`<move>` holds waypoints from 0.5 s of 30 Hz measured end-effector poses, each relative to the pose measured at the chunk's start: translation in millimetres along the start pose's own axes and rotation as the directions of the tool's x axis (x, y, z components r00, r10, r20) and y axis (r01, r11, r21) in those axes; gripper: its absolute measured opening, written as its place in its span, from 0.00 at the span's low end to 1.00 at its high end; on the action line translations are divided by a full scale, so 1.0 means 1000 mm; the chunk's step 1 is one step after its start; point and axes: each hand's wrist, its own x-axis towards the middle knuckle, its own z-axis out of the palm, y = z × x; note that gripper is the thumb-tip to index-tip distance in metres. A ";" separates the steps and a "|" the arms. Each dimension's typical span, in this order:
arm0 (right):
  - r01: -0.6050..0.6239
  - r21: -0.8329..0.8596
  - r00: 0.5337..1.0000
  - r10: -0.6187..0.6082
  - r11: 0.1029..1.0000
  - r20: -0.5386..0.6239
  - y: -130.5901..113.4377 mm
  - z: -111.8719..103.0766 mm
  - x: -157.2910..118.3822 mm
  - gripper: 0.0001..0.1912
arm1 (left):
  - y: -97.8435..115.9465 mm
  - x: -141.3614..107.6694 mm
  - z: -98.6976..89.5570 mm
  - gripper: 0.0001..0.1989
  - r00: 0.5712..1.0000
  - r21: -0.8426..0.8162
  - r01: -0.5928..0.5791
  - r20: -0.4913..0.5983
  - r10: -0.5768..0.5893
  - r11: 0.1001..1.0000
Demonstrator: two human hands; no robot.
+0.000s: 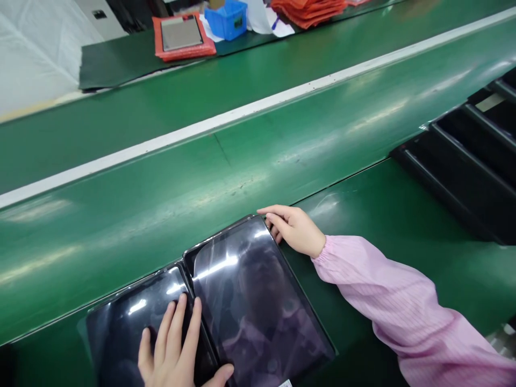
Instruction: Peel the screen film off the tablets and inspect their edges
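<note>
Two black glossy tablets lie side by side on the green work surface. My left hand (173, 344) is spread flat, fingers apart, mostly over the left tablet (124, 322), with its thumb reaching across to the right tablet (258, 301). The right tablet sits slightly higher and overlooks a narrow seam between the two; clear film seems to cover its glass, which mirrors ceiling light. At this tablet's upper right corner, my right hand (292, 228) pinches the edge, thumb and index finger close together. Its other fingers curl down along the side and are partly hidden.
A green conveyor belt (250, 161) runs across beyond the tablets, with a white strip (242, 112) along it. Dark panels (463, 166) stand in a row at right. Across the belt are a blue bin (226, 20), a tablet on orange wrapping (181, 33) and orange sheets (308, 11).
</note>
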 end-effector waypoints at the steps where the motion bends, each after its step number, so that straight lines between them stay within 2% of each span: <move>1: -0.012 0.019 1.000 0.013 1.000 -0.020 0.000 0.000 0.001 0.18 | 0.000 0.000 0.000 0.52 1.000 0.005 -0.018 -0.012 0.018 1.000; 5: 0.032 0.003 0.999 -0.032 0.999 -0.009 0.001 -0.002 -0.006 0.21 | -0.001 0.003 -0.003 0.50 0.997 -0.003 -0.063 -0.044 0.062 0.998; 8: 0.130 -0.143 0.991 -0.133 0.981 -0.010 0.003 -0.001 -0.015 0.26 | 0.002 0.007 -0.008 0.51 0.996 -0.049 -0.084 -0.042 0.082 0.995; 11: 0.220 -0.324 0.974 -0.226 0.920 0.019 0.003 0.003 -0.017 0.34 | 0.004 0.013 -0.015 0.51 0.997 -0.119 -0.079 -0.037 0.075 0.990; 15: 0.241 -0.333 0.970 -0.228 0.912 0.079 0.003 0.002 -0.009 0.29 | 0.004 0.018 -0.022 0.45 0.993 -0.198 -0.112 -0.056 0.103 0.974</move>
